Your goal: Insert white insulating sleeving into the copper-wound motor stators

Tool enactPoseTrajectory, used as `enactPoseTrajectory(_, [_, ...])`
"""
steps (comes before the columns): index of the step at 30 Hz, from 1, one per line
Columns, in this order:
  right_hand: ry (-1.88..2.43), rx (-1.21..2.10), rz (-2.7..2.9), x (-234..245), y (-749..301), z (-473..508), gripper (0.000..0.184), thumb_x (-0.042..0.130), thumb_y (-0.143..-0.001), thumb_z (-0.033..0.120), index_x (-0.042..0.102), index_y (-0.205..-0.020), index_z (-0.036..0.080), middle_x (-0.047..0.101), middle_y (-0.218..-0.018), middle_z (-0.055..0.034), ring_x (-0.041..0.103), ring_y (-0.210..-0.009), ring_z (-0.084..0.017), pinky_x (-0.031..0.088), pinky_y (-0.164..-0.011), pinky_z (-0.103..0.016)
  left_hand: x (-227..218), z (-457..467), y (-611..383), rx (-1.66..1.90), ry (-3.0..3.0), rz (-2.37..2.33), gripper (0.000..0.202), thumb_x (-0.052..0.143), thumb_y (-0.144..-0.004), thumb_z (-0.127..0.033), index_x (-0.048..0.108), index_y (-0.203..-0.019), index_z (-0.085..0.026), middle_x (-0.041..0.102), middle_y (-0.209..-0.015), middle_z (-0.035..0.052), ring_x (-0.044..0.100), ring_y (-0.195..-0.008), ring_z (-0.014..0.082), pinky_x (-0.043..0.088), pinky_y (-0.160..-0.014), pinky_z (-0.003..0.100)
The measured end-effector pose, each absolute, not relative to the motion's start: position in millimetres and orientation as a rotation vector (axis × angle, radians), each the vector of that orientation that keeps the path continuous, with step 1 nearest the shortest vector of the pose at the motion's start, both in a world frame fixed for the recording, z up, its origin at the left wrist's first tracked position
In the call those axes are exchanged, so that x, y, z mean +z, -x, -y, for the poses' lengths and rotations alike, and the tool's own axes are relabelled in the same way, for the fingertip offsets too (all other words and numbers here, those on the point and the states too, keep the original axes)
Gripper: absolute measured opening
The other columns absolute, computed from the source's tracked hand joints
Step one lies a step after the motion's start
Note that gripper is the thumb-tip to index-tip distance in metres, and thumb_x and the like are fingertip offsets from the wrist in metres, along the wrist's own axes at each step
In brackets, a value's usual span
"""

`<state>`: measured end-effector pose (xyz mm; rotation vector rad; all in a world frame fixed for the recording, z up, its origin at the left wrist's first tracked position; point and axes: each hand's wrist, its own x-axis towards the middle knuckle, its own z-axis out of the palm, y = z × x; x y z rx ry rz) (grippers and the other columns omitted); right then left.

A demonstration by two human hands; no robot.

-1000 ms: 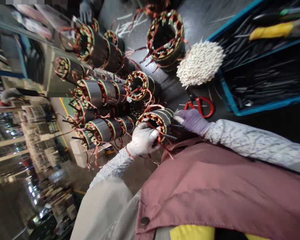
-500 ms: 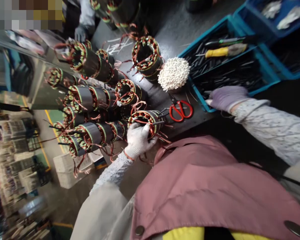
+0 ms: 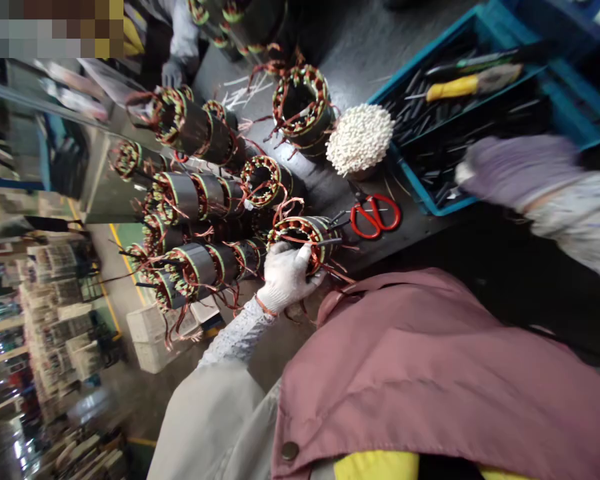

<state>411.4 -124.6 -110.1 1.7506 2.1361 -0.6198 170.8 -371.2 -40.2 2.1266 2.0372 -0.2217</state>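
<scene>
My left hand (image 3: 287, 277), in a white glove, is closed round the near end of a dark stator (image 3: 307, 237) with copper windings that lies at the table's near edge. My right hand (image 3: 513, 173), in a purple glove, hovers over the front edge of a blue tray (image 3: 430, 207) of thin dark sticks. Its fingers are blurred and turned down, so I cannot see whether they hold anything. Red-handled scissors (image 3: 377, 215) lie between the stator and the tray.
Several more wound stators (image 3: 195, 197) are stacked to the left, and one (image 3: 303, 107) stands upright farther back. A bundle of white sticks (image 3: 360, 139) stands beside the tray. A yellow-handled tool (image 3: 473, 83) lies in the tray. Another person's gloved hand (image 3: 173, 72) is at the far side.
My right hand left the stator and moved right to the blue tray. My left hand has stayed gripping the stator.
</scene>
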Motion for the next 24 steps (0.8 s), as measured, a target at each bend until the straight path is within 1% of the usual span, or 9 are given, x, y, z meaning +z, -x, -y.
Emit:
enactPoseTrajectory(1, [-1.809,-0.669,-2.197,-107,-417,130,0.031,0.058,-0.09,0.022,0.071,-0.109,0.001,0.068,-0.108,-0.0309,0.063,-0.114,-0.04,0.045,-0.089,-0.057,-40,372,-170,-0.221,-2.13,-2.021,0.043,0.06,-0.079,-0.044,0.066,-0.108,-0.013,0.07,-0.065,0.0042,0.068,-0.066,0.0229,0.045,-0.084,0.039])
enactPoseTrajectory(3, [-1.851,-1.063,-2.239,-105,-418,151,0.03,0.061,-0.088,0.02,0.072,-0.114,0.011,0.071,-0.112,-0.0193,0.065,-0.109,-0.031,0.049,-0.093,-0.047,-39,373,-167,-0.218,-2.141,-1.989,0.041,0.059,-0.078,-0.042,0.066,-0.108,-0.014,0.07,-0.067,0.0041,0.069,-0.067,0.0226,0.045,-0.084,0.039])
enactPoseTrajectory(4, [-1.836,-1.427,-2.162,-107,-414,166,0.025,0.065,-0.086,0.019,0.074,-0.108,0.013,0.073,-0.104,-0.0132,0.068,-0.099,-0.025,0.052,-0.089,-0.04,-38,373,-166,-0.214,-2.151,-1.974,0.04,0.059,-0.078,-0.041,0.065,-0.107,-0.014,0.071,-0.068,0.004,0.069,-0.067,0.0222,0.045,-0.084,0.039])
enactPoseTrajectory(6, [-1.786,-2.095,-1.644,-117,-395,195,0.013,0.067,-0.084,0.018,0.075,-0.093,0.013,0.069,-0.073,-0.0044,0.062,-0.065,-0.014,0.052,-0.065,-0.028,-38,374,-164,-0.198,-2.177,-1.952,0.039,0.058,-0.078,-0.039,0.065,-0.108,-0.015,0.07,-0.068,0.0037,0.069,-0.068,0.0214,0.046,-0.084,0.038])
enactPoseTrajectory(8, [-1.784,-2.394,-1.147,-131,-372,217,0.007,0.069,-0.082,0.014,0.07,-0.076,0.011,0.059,-0.056,0.0009,0.05,-0.05,-0.007,0.045,-0.052,-0.021,-38,375,-163,-0.172,-2.204,-1.944,0.04,0.058,-0.078,-0.038,0.065,-0.11,-0.014,0.07,-0.068,0.0035,0.069,-0.068,0.0209,0.046,-0.084,0.038])
enactPoseTrajectory(11, [-1.815,-2.472,-0.878,-150,-347,228,0.013,0.068,-0.081,0.005,0.063,-0.07,0.012,0.058,-0.056,0.0025,0.052,-0.053,-0.006,0.045,-0.053,-0.017,-38,376,-163,-0.142,-2.223,-1.945,0.041,0.059,-0.079,-0.039,0.064,-0.111,-0.014,0.071,-0.069,0.0037,0.069,-0.068,0.0209,0.047,-0.084,0.038])
enactPoseTrajectory(14, [-1.792,-2.447,-0.854,-158,-337,222,0.014,0.063,-0.083,0.002,0.063,-0.074,0.012,0.059,-0.059,0.0017,0.056,-0.056,-0.006,0.047,-0.054,-0.018,-39,376,-164,-0.127,-2.234,-1.949,0.041,0.058,-0.079,-0.041,0.064,-0.11,-0.015,0.071,-0.069,0.0032,0.069,-0.067,0.0204,0.047,-0.084,0.038])
enactPoseTrajectory(18, [-1.716,-2.399,-0.96,-158,-334,221,0.018,0.063,-0.081,0.0,0.061,-0.068,0.014,0.064,-0.064,-0.0011,0.059,-0.06,-0.008,0.05,-0.057,-0.02,-38,374,-165,-0.081,-2.26,-1.947,0.041,0.056,-0.08,-0.043,0.064,-0.109,-0.014,0.07,-0.066,0.0024,0.068,-0.063,0.0196,0.048,-0.082,0.037])
enactPoseTrajectory(24, [-1.624,-2.244,-1.366,-172,-324,223,0.012,0.061,-0.085,0.013,0.068,-0.075,0.015,0.07,-0.077,-0.0056,0.065,-0.076,-0.016,0.054,-0.072,-0.029,-37,375,-165,-0.094,-2.249,-1.915,0.044,0.059,-0.078,-0.043,0.063,-0.111,-0.014,0.069,-0.066,0.0028,0.068,-0.064,0.02,0.048,-0.081,0.038])
